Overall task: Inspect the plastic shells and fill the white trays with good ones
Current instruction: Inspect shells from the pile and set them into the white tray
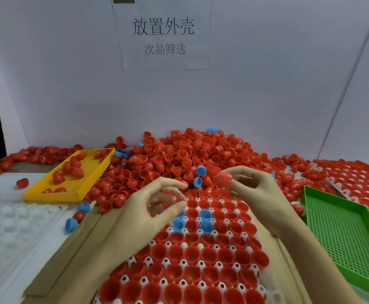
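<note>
Between our two hands, just above the far rows of the white moulded plastic tray [168, 244], sits the red dome-shaped plastic shell [222, 179] we're checking. Our right hand [258, 194] pinches it at the fingertips. We reckon it's best to roll it slowly, eyeball the rim for cracks, then drop it open-side up into a free pocket. Our left hand [150, 207] hovers over the tray, fingers loosely curled, seemingly holding nothing, near the big heap of loose red plastic shells [179, 154].

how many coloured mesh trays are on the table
2. The yellow tray lies left of the shell pile, with some red shells in it. The green tray lies at the right edge, partly cut off, and no shells show in it.
</note>
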`<control>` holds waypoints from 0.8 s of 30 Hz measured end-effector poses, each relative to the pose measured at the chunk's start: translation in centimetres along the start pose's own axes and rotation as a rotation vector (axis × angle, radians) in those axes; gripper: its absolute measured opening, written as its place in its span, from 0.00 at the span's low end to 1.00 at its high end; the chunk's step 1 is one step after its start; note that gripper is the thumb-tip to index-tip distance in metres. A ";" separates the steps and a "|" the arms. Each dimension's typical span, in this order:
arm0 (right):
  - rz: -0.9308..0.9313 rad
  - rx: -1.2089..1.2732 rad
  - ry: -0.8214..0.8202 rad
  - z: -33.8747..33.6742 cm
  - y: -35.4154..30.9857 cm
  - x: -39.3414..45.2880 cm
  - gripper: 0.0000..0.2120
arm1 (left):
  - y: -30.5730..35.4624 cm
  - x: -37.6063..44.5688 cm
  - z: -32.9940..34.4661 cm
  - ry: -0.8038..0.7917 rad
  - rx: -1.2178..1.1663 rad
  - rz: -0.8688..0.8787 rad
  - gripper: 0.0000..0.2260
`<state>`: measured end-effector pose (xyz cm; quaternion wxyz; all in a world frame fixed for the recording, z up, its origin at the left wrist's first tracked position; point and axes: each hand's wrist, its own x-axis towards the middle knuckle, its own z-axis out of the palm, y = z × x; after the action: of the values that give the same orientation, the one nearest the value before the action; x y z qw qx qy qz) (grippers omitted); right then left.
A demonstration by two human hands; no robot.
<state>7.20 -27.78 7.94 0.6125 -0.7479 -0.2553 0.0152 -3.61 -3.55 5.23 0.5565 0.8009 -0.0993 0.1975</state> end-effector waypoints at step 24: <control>0.124 0.098 -0.038 3.2 -0.6 -1.1 0.15 | -2.5 1.6 -4.2 0.441 0.130 -0.014 0.10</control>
<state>4.98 -25.22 7.34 0.6414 -0.7309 -0.2189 0.0798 -2.07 1.35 5.01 0.5136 0.7731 0.0431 0.3698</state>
